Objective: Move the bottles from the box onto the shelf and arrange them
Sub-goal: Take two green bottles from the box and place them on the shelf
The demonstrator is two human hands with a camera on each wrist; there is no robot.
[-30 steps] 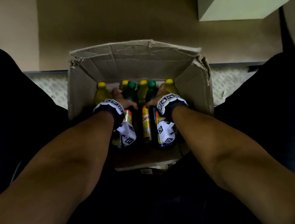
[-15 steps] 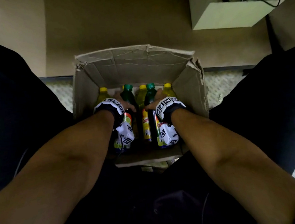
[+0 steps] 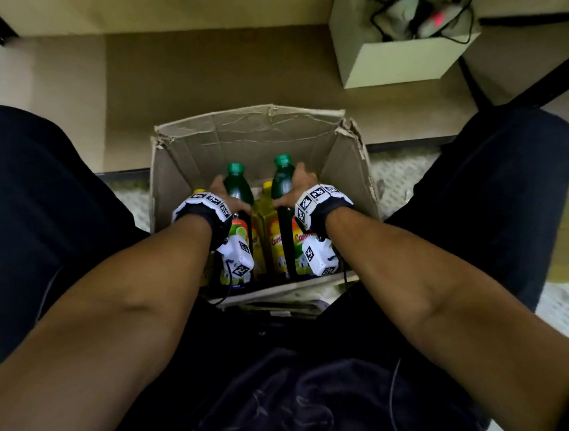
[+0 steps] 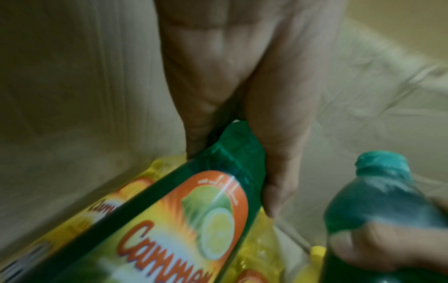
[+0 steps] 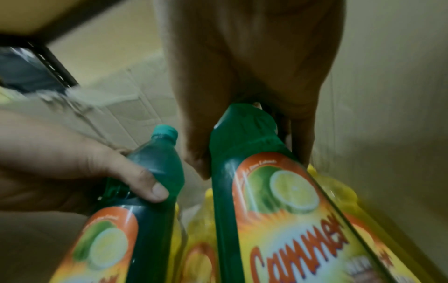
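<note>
An open cardboard box (image 3: 255,138) sits on the floor between my knees. My left hand (image 3: 228,194) grips a green bottle (image 3: 237,188) by its shoulder, raised above the others. My right hand (image 3: 294,188) grips a second green bottle (image 3: 282,181) the same way. Both have green caps and orange lime labels. In the left wrist view my fingers (image 4: 278,162) wrap the green bottle (image 4: 174,220). In the right wrist view the right hand's green bottle (image 5: 266,201) fills the middle. Yellow bottles (image 3: 270,230) stand lower in the box.
A low shelf board (image 3: 229,69) lies just beyond the box. A small closed carton (image 3: 397,61) with tangled cables (image 3: 420,11) on top stands at its right. Black shelf struts (image 3: 523,88) cross at the right. My knees flank the box.
Both hands have lifted their green bottles up, so the two green caps now stand well above the yellow ones. The head view has tilted, showing more of the shelf.
</note>
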